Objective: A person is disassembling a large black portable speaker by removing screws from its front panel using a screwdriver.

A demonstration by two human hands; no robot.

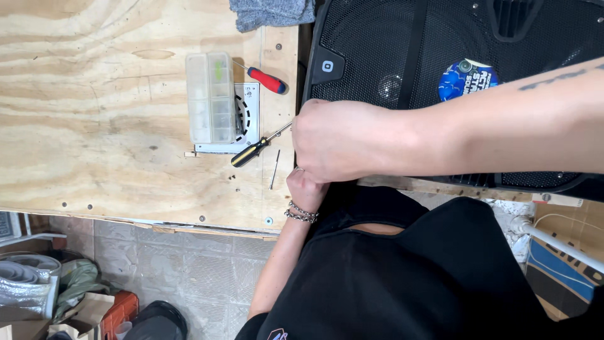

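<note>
A large black speaker with a mesh grille lies on a plywood bench. My right hand reaches in from the right, its fingers curled shut over the speaker's left edge. My left hand, with a chain bracelet at the wrist, comes up from below and sits just under the right hand at the speaker's lower left corner. Its fingers are hidden. A screwdriver with a black and yellow handle lies on the bench, its tip pointing at my right hand.
A clear plastic parts box rests on a white vented plate. A red-handled screwdriver lies beside it, and a grey cloth lies at the bench's far edge. Boxes and rolled material stand on the tiled floor.
</note>
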